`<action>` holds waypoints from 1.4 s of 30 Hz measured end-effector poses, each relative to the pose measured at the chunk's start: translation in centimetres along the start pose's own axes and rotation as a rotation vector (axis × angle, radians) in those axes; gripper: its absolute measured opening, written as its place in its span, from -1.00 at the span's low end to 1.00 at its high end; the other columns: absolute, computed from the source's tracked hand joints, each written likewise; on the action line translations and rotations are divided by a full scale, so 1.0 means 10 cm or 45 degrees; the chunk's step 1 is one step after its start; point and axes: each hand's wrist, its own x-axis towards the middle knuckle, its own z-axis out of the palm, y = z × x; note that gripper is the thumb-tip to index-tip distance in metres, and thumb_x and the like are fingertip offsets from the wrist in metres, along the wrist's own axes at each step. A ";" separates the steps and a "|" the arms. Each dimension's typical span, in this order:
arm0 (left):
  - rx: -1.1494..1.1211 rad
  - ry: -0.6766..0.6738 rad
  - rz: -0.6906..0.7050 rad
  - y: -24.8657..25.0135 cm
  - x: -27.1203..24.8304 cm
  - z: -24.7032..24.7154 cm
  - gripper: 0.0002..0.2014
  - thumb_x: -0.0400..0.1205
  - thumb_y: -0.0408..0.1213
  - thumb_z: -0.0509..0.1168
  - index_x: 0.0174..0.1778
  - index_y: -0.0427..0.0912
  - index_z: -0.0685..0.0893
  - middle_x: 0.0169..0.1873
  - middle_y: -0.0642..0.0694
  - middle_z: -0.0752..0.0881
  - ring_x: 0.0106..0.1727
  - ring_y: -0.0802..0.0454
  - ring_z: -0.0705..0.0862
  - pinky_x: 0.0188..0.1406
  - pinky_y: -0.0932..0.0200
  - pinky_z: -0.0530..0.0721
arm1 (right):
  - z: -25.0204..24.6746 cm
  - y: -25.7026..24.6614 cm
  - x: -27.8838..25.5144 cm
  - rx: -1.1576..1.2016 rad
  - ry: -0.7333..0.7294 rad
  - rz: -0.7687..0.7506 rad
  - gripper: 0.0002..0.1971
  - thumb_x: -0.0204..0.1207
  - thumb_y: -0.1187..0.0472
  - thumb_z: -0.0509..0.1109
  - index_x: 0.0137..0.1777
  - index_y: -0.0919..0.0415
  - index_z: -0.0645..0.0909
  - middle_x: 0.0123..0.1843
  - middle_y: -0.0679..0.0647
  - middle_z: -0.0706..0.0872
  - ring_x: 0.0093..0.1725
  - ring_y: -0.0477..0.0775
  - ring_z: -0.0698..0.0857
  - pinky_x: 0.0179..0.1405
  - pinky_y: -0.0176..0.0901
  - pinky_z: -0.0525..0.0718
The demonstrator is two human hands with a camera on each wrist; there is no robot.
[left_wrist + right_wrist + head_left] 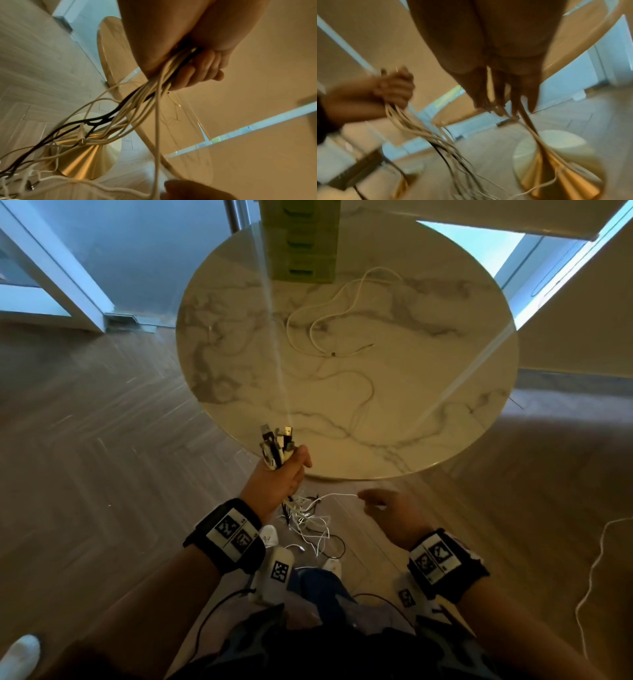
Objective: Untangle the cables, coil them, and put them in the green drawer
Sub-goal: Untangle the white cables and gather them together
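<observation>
Only unreadable square black-and-white markers on both wristbands (227, 534), no legible writing.

Tangled white and black cables (308, 518) dangling floorward, green drawer (301, 268) shut on table

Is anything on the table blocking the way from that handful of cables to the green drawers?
Only a loose white cable lies on the table between the cable bundle in the left hand and the green drawers. The drawers look closed.
</observation>
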 end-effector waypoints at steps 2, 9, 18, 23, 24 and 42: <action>0.014 -0.054 -0.044 -0.03 -0.03 0.06 -0.71 0.71 -0.20 0.18 -0.35 -0.14 0.52 -0.63 0.07 0.35 -0.60 0.16 0.28 -0.58 0.27 0.26 | 0.02 0.04 -0.01 -0.126 0.010 0.088 -0.59 0.67 0.14 0.20 0.49 0.19 0.40 0.48 0.13 0.51 0.43 0.06 0.49 0.37 -0.23 0.38; -0.044 -0.202 -0.081 -0.04 -0.18 0.55 -0.89 0.59 -0.16 0.32 -0.16 -0.09 0.71 -0.26 -0.01 0.76 -0.23 0.21 0.73 -0.19 0.27 0.69 | -0.16 -0.90 -0.17 0.330 0.283 -0.509 -0.14 0.39 -0.27 0.37 0.59 0.11 0.15 0.57 0.02 0.31 0.46 -0.08 0.35 0.38 -0.34 0.38; 0.310 -0.112 -0.037 0.16 -0.22 0.67 -0.65 0.55 -0.60 0.29 0.06 -0.09 0.41 -0.25 0.19 0.51 -0.24 0.32 0.51 -0.20 0.39 0.58 | -0.23 -0.87 -0.04 0.202 0.710 -1.066 -0.77 0.54 0.21 0.32 0.01 0.36 0.72 -0.07 0.17 0.80 -0.05 0.05 0.76 -0.01 -0.14 0.70; 0.242 -0.127 -0.006 0.29 -0.28 0.69 -0.58 0.60 -0.62 0.20 -0.21 0.10 0.41 -0.24 0.14 0.52 -0.25 0.33 0.52 -0.20 0.46 0.54 | -0.25 -0.82 -0.15 0.158 0.662 -1.122 -0.71 0.62 0.11 0.20 0.11 0.31 0.63 0.05 0.22 0.75 0.05 0.15 0.73 0.02 0.07 0.71; 0.213 -0.137 0.001 0.32 -0.30 0.68 -0.62 0.59 -0.62 0.20 -0.23 0.05 0.48 -0.28 0.09 0.58 -0.28 0.31 0.58 -0.24 0.41 0.58 | -0.25 -0.79 -0.16 0.207 0.616 -1.076 -0.70 0.63 0.06 0.17 0.17 0.24 0.58 0.13 0.20 0.73 0.11 0.12 0.71 0.07 0.06 0.69; -0.134 0.403 0.175 0.51 -0.56 0.56 -0.81 0.63 -0.40 0.29 -0.32 -0.20 0.56 -0.50 0.06 0.72 -0.45 0.18 0.72 -0.44 0.38 0.62 | 0.21 -0.75 -0.24 0.472 0.010 -1.039 -0.77 0.68 0.12 0.10 0.30 -0.01 0.38 0.16 -0.17 0.55 0.18 -0.48 0.49 0.19 -0.54 0.44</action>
